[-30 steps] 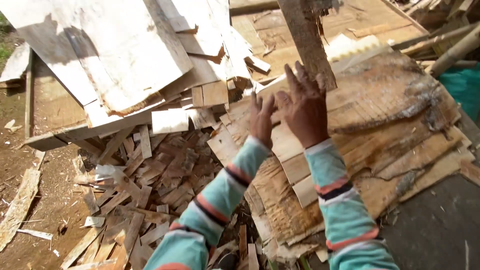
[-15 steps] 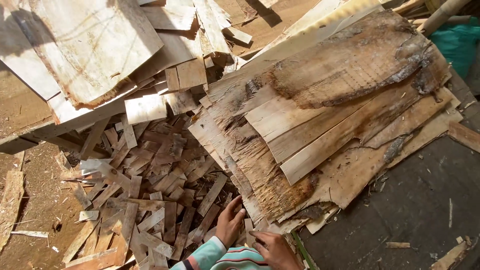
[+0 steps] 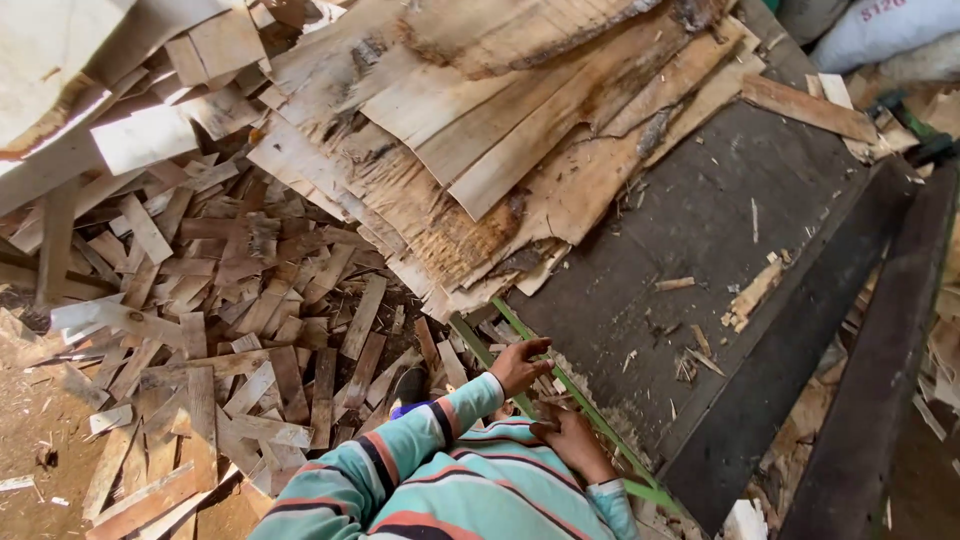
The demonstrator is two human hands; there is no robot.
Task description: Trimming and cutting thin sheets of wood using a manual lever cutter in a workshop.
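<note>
Reaching for the green frame edge at the dark workbench

Looking down from the head view, we see our two arms in teal sleeves striped with red and black, low in the middle of the frame. Our left hand [image 3: 520,365] lies with its fingers loosely curled, only partly open, against a thin green metal bar [image 3: 560,385] that runs diagonally along the near edge of the workbench [image 3: 700,230]; whether the fingers truly grip it we cannot tell. Our right hand [image 3: 572,442] sits just below and to the right, knuckles up and fingers folded under, touching the same bar; what it has hold of, if anything, we cannot tell.

That bar looks narrow, straight and painted bright green, with sawdust and splinters gathered beside it.

A flat, dark, rough workbench top fills the centre right, scattered with pale chips. Across the upper middle of the frame rests a stack of veneer sheets [image 3: 480,130], thin, wavy and tan, with ragged, splintered edges and bark-like dark streaks. Left of centre lies a heap of short wood offcuts [image 3: 230,330], flat rectangular strips in reddish brown and pale tones, spread over bare earth. A white sack [image 3: 880,30] sits in the upper right corner.
</note>
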